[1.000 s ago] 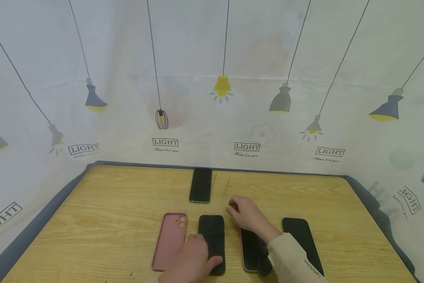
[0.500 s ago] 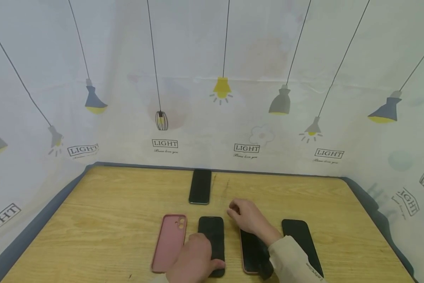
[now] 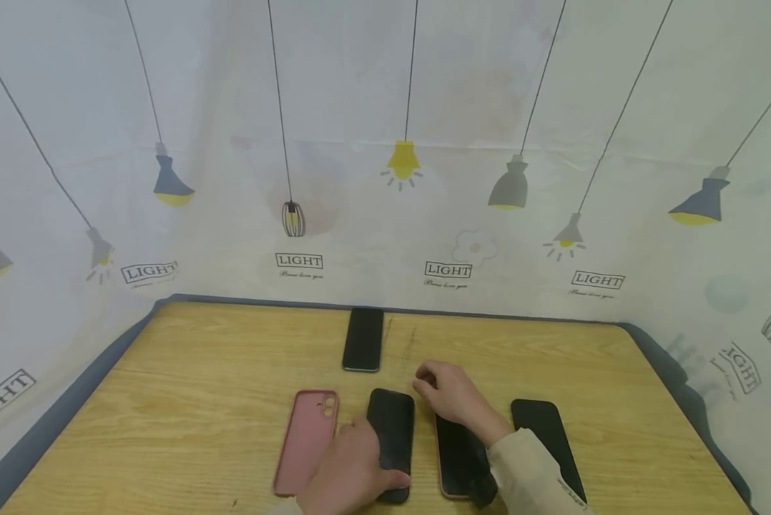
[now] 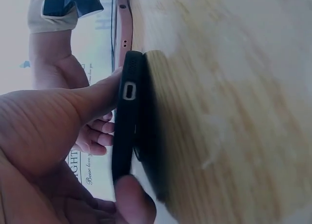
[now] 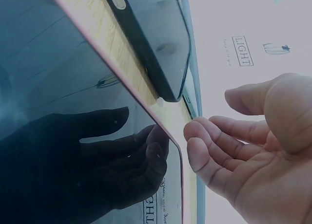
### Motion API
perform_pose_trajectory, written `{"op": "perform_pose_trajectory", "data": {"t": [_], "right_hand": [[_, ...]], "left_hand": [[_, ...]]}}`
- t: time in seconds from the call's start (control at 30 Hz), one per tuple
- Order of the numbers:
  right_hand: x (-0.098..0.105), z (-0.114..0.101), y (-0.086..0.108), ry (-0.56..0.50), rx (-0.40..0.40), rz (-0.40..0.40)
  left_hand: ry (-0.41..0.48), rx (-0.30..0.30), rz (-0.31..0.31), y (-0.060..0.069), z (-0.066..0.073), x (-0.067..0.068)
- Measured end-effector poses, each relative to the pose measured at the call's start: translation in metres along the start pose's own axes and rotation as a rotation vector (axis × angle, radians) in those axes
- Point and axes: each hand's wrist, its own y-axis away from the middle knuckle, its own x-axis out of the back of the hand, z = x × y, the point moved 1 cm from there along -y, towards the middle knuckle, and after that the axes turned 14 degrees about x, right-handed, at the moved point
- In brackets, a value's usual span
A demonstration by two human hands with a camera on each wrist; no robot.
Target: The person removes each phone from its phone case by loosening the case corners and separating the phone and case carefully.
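The black phone (image 3: pixel 392 429) was pinched near its close end between the thumb and fingers (image 4: pixel 134 199) of the left hand (image 3: pixel 350 468), tilted, one long side apparently raised off the counter (image 3: pixel 167 400). Steady, even pressure on both edges seemed best, since smooth sides might slip. To its left lay the pink case (image 3: pixel 305 443); to its right, a pink-edged phone (image 3: pixel 451 454). The right hand (image 3: pixel 453 393), fingers loosely bent around nothing, hung over that phone's far end.
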Motion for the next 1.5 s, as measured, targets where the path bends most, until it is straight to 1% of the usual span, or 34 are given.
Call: {"op": "perform_pose_trajectory", "data": {"t": [0.1,0.2,0.3,0.4,0.47,0.5,0.57,0.63,0.8,0.87,1.0,1.03,1.13,1.27,1.37,1.43,1.5], "right_hand": [[0.0,0.0,0.001,-0.015,0.001,0.006],[0.0,0.001,0.002,-0.026,0.0,0.009],[0.0,0.0,0.002,-0.031,-0.006,0.018],[0.001,0.0,0.003,-0.036,-0.009,0.031],[0.001,0.001,0.003,-0.036,-0.004,0.039],[0.002,0.001,0.003,-0.035,0.001,0.042],[0.002,0.002,0.002,-0.038,0.011,0.049],[0.001,0.003,0.002,-0.038,0.011,0.052],[0.0,0.002,0.002,-0.045,-0.003,0.05],[0.0,0.001,0.001,-0.048,-0.01,0.05],[0.0,-0.001,-0.001,-0.07,-0.028,0.055],[0.001,-0.002,-0.001,-0.084,-0.034,0.058],[0.001,-0.004,-0.002,-0.126,-0.046,0.068],[-0.001,-0.007,-0.004,-0.162,-0.027,0.09],[-0.004,-0.01,-0.005,-0.186,0.014,0.112],[-0.006,-0.011,-0.006,-0.199,0.042,0.126],[-0.008,-0.013,-0.006,-0.215,0.064,0.142]], "left_hand": [[0.05,-0.005,-0.012,-0.001,-0.003,0.0],[0.105,-0.033,-0.038,-0.003,-0.007,0.001],[0.134,-0.039,-0.068,-0.004,-0.008,0.004],[0.184,-0.049,-0.086,-0.003,-0.009,0.007],[0.243,-0.048,-0.117,-0.003,-0.01,0.009],[0.274,-0.06,-0.134,-0.003,-0.011,0.01],[0.327,-0.065,-0.179,-0.004,-0.014,0.012],[0.359,-0.053,-0.221,-0.004,-0.016,0.013],[0.332,-0.042,-0.196,-0.005,-0.018,0.017],[0.331,-0.051,-0.181,-0.005,-0.019,0.019],[0.391,-0.071,-0.206,-0.003,-0.019,0.023],[0.418,-0.083,-0.217,-0.002,-0.019,0.024],[0.506,-0.094,-0.278,-0.001,-0.021,0.027],[0.594,-0.113,-0.351,-0.002,-0.024,0.027],[0.601,-0.145,-0.356,-0.002,-0.026,0.027],[0.576,-0.158,-0.338,-0.001,-0.026,0.028],[0.542,-0.169,-0.306,0.0,-0.026,0.028]]}}
